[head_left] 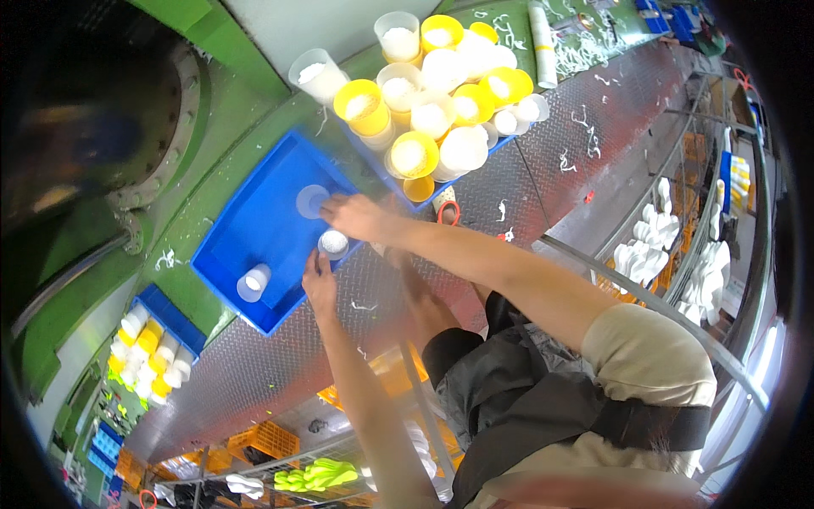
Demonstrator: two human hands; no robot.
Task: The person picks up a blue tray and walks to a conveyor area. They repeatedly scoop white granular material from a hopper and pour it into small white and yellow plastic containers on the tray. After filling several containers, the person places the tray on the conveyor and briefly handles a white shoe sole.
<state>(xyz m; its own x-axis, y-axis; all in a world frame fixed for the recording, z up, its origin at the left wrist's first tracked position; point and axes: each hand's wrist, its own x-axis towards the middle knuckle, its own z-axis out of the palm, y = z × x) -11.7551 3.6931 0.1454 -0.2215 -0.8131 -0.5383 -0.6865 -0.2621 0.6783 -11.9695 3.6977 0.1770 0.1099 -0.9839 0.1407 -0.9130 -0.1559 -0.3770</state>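
Observation:
In front of me sits a shallow blue tray (254, 212) with translucent plastic cups in it. My right hand (360, 218) pinches the side of a frosted cup (310, 201) near the tray's right wall. Just below it, my left hand (319, 284) has its fingers closed against the side of a cup filled with white material (334, 243). Another translucent cup (253, 282) with something white in it lies tilted at the tray's lower left end, apart from both hands.
Beyond the tray's right end, yellow and translucent cups (409, 154) with white contents crowd another blue tray (373, 161). Red-handled scissors (448, 212) lie beside it. White scraps litter the metal plate floor (551, 161). A green machine (229, 110) stands at left; racks hold white pieces (649, 237).

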